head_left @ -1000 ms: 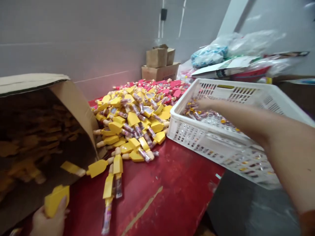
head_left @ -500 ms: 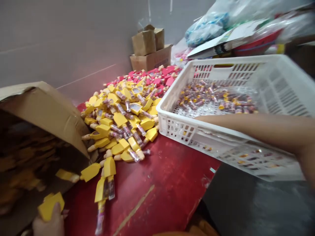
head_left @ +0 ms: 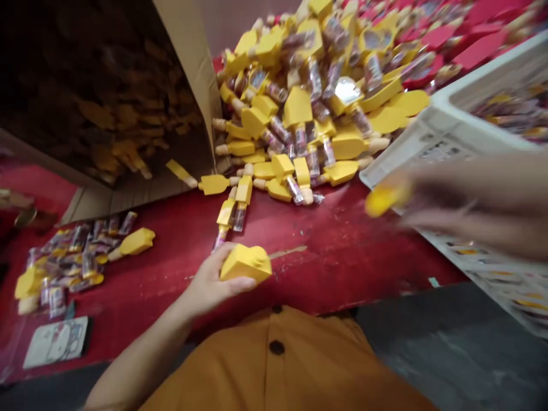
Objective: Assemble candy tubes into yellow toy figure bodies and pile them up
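My left hand (head_left: 218, 281) is closed around a yellow piece (head_left: 246, 265) above the red table (head_left: 342, 245), close to my body. My right hand (head_left: 466, 205), smeared by motion, is in front of the white crate (head_left: 460, 108) at the right. At its fingertips is a small tube with a yellow end (head_left: 385, 198). Beyond my hands lies a heap of yellow paddle-shaped pieces (head_left: 297, 105) with wooden handles, mixed with clear tubes (head_left: 314, 79). A few yellow pieces (head_left: 214, 184) lie in front of the heap.
An open cardboard box (head_left: 188, 51) with yellow pieces inside stands at the left. Below it are several tubes (head_left: 88, 262) and a white card-like object (head_left: 56, 342). Red pieces (head_left: 479, 54) are heaped at the back right. At the far left edge, part of a person's hand (head_left: 15, 200) shows.
The view has swung down and left. My left hand, with the yellow piece, has come toward the middle. My right hand has come out of the crate with a tube.
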The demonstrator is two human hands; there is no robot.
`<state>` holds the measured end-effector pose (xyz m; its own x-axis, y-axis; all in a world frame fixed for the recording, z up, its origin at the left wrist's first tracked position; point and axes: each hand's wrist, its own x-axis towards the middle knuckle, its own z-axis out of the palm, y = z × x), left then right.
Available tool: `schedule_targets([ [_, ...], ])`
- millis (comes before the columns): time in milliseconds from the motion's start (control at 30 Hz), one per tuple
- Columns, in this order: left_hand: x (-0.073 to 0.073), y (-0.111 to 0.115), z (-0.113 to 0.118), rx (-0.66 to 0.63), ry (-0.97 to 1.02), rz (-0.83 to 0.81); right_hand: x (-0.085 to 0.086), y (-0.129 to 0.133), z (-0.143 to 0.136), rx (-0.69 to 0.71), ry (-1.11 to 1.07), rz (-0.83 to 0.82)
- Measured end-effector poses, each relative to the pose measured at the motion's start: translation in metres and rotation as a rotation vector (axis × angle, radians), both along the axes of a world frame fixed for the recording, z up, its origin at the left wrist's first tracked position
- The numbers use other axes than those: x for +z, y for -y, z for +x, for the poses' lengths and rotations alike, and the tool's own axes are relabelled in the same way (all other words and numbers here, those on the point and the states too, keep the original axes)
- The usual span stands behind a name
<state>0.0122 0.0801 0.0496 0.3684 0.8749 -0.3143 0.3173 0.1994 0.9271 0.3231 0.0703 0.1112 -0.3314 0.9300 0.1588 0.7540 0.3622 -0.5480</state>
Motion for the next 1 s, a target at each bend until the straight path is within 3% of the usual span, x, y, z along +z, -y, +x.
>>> schedule_targets([
  [67,0.0,0.008,0.008,-0.184,0.067,-0.095,-0.015,0.001,-0.026,0.344,0.097,-0.045],
  [133,-0.001,0.012,0.009,-0.277,0.044,-0.089,-0.033,0.002,-0.052,0.527,0.142,-0.035],
  [300,-0.008,0.027,-0.003,-0.387,-0.193,0.015,-0.066,0.01,-0.09,0.631,0.151,0.199],
  [400,-0.014,0.042,-0.008,-0.422,-0.402,0.084,-0.078,0.022,-0.099,0.648,0.142,0.16],
  [500,-0.02,0.054,-0.008,-0.48,-0.582,0.157,-0.089,0.036,-0.105,0.601,0.064,-0.18],
  [667,-0.027,0.053,-0.005,-0.649,-0.73,0.35,-0.105,0.045,-0.113,0.243,-0.363,-1.349],
  [700,-0.027,0.05,-0.005,-0.675,-0.751,0.387,-0.107,0.043,-0.114,0.198,-0.414,-1.505],
  [733,-0.028,0.046,-0.005,-0.69,-0.768,0.414,-0.108,0.041,-0.114,0.192,-0.421,-1.555],
  [767,-0.028,0.043,-0.005,-0.689,-0.779,0.432,-0.108,0.039,-0.114,0.201,-0.38,-1.49],
  [800,-0.028,0.04,-0.006,-0.672,-0.789,0.446,-0.107,0.036,-0.113,0.218,-0.302,-1.324],
  [900,-0.03,0.034,-0.008,-0.604,-0.776,0.511,-0.102,0.031,-0.112,0.26,-0.02,-0.658],
  [933,-0.032,0.033,-0.009,-0.6,-0.76,0.56,-0.101,0.03,-0.112,0.261,0.027,-0.545],
  [967,-0.033,0.033,-0.01,-0.601,-0.751,0.624,-0.1,0.03,-0.112,0.267,0.025,-0.542],
  [1000,-0.034,0.033,-0.01,-0.604,-0.755,0.7,-0.1,0.03,-0.113,0.271,-0.025,-0.64],
])
